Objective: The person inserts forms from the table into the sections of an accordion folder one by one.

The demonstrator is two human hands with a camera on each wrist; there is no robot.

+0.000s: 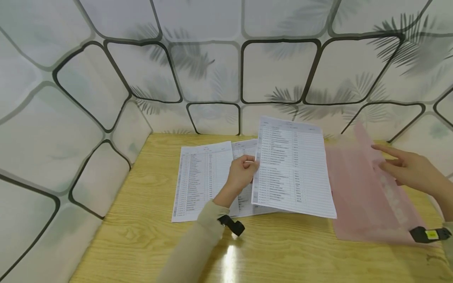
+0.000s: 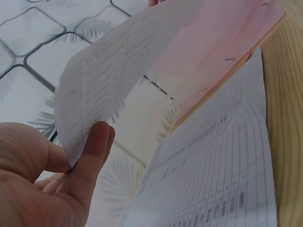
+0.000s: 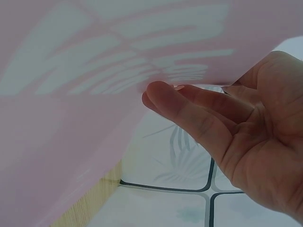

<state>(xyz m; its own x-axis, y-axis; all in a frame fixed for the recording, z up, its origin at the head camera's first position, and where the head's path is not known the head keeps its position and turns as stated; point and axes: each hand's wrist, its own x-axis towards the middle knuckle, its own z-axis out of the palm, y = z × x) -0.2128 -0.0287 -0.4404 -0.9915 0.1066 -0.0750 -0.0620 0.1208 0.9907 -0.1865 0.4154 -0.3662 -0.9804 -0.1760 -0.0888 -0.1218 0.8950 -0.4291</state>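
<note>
My left hand (image 1: 241,173) pinches the left edge of a printed sheet of paper (image 1: 291,169), raised over the table. In the left wrist view the sheet (image 2: 111,66) curves away from my thumb and fingers. Below it lie two more printed sheets, one at the left (image 1: 205,181) and one partly covered behind my hand (image 1: 247,200). At the right, my right hand (image 1: 407,165) pinches the lifted upper layer of a translucent pink plastic folder (image 1: 361,204). From the right wrist view, thumb and fingers grip that pink film (image 3: 71,132) at its edge.
A wood-grain table (image 1: 141,236) carries everything. Along its back and left stands a patterned wall covering (image 1: 209,70) with dark outlines and leaf prints. The raised sheet's right edge overlaps the folder's left side in the head view.
</note>
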